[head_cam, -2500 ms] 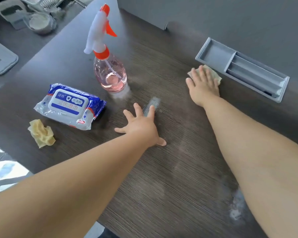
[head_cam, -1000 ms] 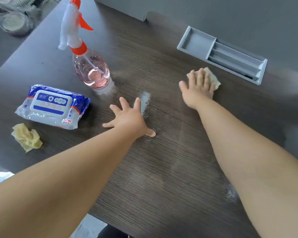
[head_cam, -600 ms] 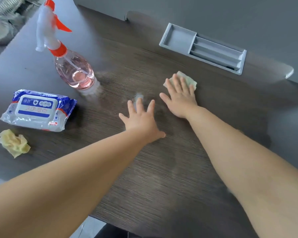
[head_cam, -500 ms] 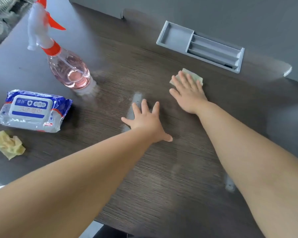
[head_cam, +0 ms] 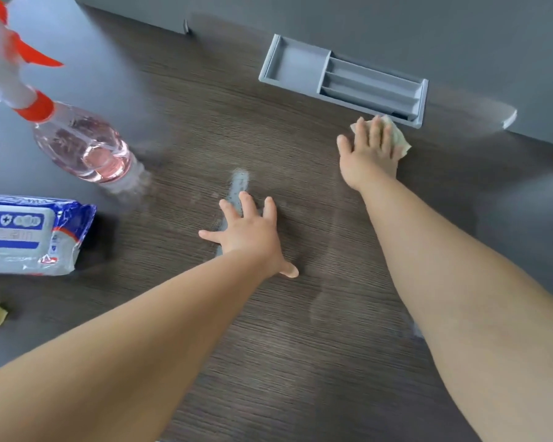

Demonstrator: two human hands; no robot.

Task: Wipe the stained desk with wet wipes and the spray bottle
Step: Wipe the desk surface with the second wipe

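Pale green wet wipe (head_cam: 398,138), upper right of frame: your right hand (head_cam: 369,151) presses it flat, fingers straight, to scrub the dark wood-grain desk (head_cam: 300,346). Centre: your left hand (head_cam: 249,237), fingers splayed, empty, likely bracing. Pink-filled clear spray bottle (head_cam: 87,148): upper left, within reach.

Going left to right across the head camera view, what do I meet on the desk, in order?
In order: wet wipes pack → left hand → right hand, flat on a wipe. Left out for overlap: spray bottle, grey tray.
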